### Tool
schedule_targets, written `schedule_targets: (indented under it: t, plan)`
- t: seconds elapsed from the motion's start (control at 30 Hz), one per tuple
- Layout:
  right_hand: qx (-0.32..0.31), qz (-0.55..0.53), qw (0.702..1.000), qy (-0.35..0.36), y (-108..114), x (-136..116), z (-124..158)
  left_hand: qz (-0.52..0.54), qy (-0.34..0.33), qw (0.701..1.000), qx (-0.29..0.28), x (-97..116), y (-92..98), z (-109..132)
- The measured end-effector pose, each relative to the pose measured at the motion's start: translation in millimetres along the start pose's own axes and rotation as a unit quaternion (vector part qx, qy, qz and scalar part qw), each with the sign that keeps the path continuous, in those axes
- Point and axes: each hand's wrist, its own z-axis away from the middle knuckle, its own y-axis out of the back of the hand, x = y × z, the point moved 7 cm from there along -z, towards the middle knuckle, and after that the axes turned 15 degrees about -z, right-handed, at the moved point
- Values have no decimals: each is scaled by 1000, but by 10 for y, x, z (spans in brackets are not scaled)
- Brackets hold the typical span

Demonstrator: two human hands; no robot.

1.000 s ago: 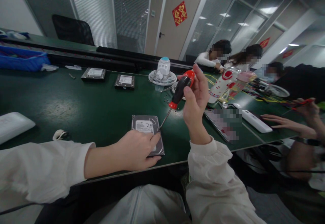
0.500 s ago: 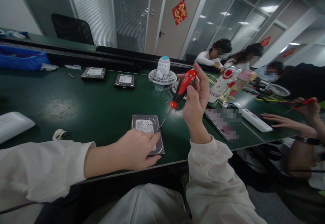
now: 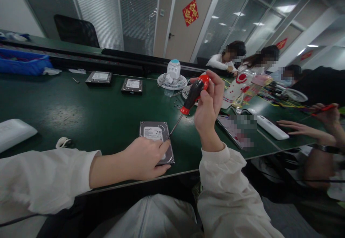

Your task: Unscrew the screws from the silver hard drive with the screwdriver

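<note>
At lower centre, I'm seeing left hand [image 3: 147, 158], part-open, pinning drive [image 3: 154, 132]; right hand [image 3: 207, 112] is gripping screwdriver [image 3: 193, 95], whose slant is risking a slip into left hand.

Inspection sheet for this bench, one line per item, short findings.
Surface: green bench top, glare patch at left.
Job's things: hard drive lying label up; red-and-black screwdriver tilted, tip at the drive's right edge.
Clutter: two other drives, white fan, blue bin, small loose bits, too small to identify.
Hands: left hand rests on the hard drive; right hand grips the screwdriver handle.
Cables: thin dark cord by the left sleeve.
Surroundings: co-worker's hand at right, people farther back, red sign on a door.
</note>
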Motion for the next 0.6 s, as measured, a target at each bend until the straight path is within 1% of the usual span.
schedule_targets:
  t: [0.03,0.17,0.23,0.43,0.5,0.6]
  plan:
    - [-4,1,1000,2,-11,-6,0,-1,0,1000,-1,1,-1,1]
    - [11,92,995,33,-11,-81,0,1,-3,1000,-3,6,3,4]
    - [14,112,993,40,-4,-97,1,2,-2,1000,-6,6,6,4]
    - [-20,59,998,-5,-13,7,-2,2,-3,1000,-3,9,23,5]
    - [-27,56,998,-5,-30,7,-6,3,-4,1000,-1,8,20,5]
    - [-19,83,996,5,-52,-39,-15,4,-5,1000,1,5,17,4]
